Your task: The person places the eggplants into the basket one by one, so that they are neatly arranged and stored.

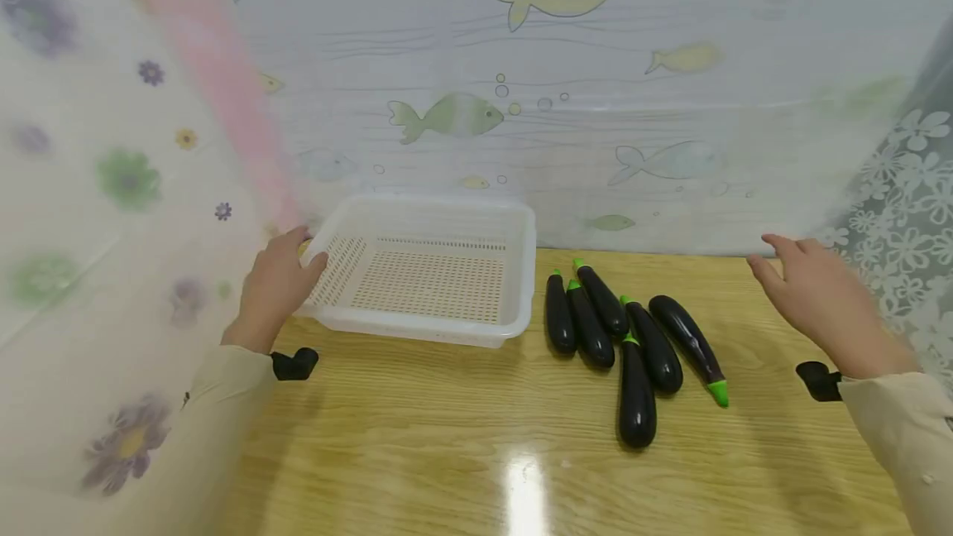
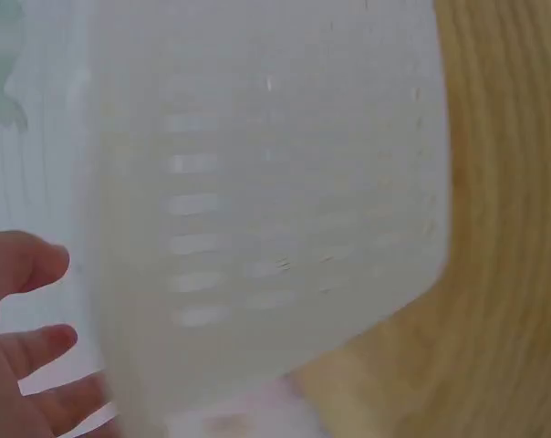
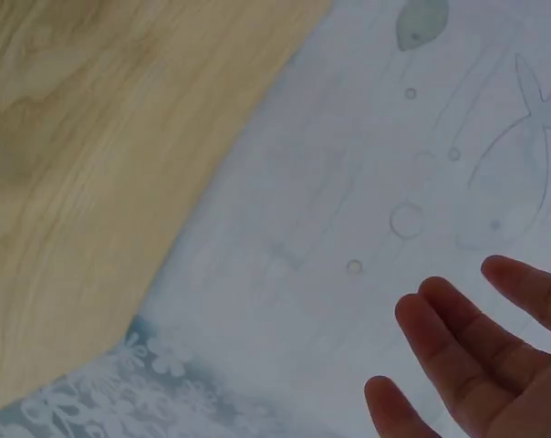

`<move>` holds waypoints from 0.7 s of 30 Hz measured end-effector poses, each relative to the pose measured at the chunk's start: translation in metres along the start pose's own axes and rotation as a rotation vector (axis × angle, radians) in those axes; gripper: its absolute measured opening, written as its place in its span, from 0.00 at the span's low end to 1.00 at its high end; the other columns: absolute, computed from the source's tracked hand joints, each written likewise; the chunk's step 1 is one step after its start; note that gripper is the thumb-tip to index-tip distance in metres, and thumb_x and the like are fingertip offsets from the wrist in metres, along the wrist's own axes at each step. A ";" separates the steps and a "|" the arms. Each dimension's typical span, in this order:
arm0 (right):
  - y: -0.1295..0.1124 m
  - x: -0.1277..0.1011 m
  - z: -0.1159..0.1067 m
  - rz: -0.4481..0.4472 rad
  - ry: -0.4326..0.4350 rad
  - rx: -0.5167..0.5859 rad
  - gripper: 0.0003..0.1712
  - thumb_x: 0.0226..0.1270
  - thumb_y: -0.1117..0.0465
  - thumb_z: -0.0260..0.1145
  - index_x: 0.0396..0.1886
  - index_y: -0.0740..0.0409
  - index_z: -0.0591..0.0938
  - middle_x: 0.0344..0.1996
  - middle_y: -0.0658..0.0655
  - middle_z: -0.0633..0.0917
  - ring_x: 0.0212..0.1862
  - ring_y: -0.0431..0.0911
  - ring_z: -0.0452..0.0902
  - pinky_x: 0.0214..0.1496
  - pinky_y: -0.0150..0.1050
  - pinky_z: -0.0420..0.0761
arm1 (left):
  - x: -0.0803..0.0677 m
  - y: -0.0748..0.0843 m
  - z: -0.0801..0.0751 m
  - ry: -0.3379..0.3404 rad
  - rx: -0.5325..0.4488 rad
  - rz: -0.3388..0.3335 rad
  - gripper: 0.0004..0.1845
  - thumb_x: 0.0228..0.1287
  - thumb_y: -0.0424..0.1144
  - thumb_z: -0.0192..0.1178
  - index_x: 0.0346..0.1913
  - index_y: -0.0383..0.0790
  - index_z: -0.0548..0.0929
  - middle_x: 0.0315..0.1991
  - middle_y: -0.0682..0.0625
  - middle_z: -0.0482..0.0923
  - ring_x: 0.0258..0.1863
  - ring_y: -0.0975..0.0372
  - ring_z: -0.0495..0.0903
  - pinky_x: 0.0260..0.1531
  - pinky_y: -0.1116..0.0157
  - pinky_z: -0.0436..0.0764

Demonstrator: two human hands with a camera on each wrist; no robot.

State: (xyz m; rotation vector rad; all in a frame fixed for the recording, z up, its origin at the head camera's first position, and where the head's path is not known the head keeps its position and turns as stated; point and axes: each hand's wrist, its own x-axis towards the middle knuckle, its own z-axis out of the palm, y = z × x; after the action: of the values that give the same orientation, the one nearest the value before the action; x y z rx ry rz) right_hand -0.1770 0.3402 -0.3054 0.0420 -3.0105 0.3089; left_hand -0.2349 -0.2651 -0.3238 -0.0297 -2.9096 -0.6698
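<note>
The basket is plain white plastic with a perforated grid pattern. Eggplants are glossy dark purple, nearly black, with bright green stem caps. The table is light yellowish wood grain. The backdrop curtain is pale with yellow and grey fish; sleeves are beige.

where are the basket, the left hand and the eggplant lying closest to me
basket (image 1: 525, 271), head view, on its right wall.
left hand (image 1: 277, 284), head view, on the back of the hand, at the basket's left rim.
nearest eggplant (image 1: 637, 391), head view, on its dark body.
</note>
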 end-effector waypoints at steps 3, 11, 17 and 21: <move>0.002 -0.007 0.006 0.007 0.028 0.080 0.37 0.68 0.42 0.38 0.61 0.70 0.62 0.47 0.74 0.69 0.43 0.66 0.67 0.35 0.57 0.66 | -0.005 -0.017 0.017 -0.003 -0.214 -0.085 0.36 0.64 0.58 0.40 0.69 0.43 0.48 0.65 0.36 0.52 0.58 0.40 0.57 0.48 0.42 0.61; -0.011 -0.027 0.033 0.024 -0.018 0.287 0.35 0.68 0.41 0.40 0.63 0.63 0.62 0.44 0.66 0.77 0.40 0.58 0.75 0.29 0.48 0.72 | -0.028 -0.041 0.048 0.019 -1.003 -0.258 0.29 0.67 0.37 0.41 0.69 0.55 0.49 0.68 0.46 0.47 0.62 0.52 0.56 0.51 0.63 0.67; -0.036 -0.036 0.056 0.004 -0.100 0.467 0.36 0.67 0.41 0.41 0.65 0.61 0.60 0.44 0.64 0.77 0.41 0.54 0.76 0.37 0.47 0.75 | -0.044 -0.042 0.059 0.006 -1.487 -0.143 0.32 0.65 0.26 0.37 0.68 0.58 0.52 0.68 0.48 0.45 0.63 0.53 0.52 0.43 0.69 0.72; -0.049 -0.035 0.067 -0.003 -0.186 0.557 0.37 0.66 0.40 0.43 0.66 0.61 0.58 0.46 0.65 0.75 0.41 0.52 0.76 0.39 0.45 0.76 | -0.049 -0.038 0.066 0.017 -1.655 -0.068 0.32 0.64 0.24 0.35 0.68 0.55 0.52 0.68 0.49 0.45 0.65 0.53 0.47 0.51 0.63 0.67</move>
State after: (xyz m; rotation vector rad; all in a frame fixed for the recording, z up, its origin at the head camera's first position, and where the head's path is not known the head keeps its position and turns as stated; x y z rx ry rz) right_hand -0.1477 0.2793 -0.3648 0.1292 -2.9913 1.1881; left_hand -0.1984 -0.2691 -0.4066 -0.1001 -1.5028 -2.6523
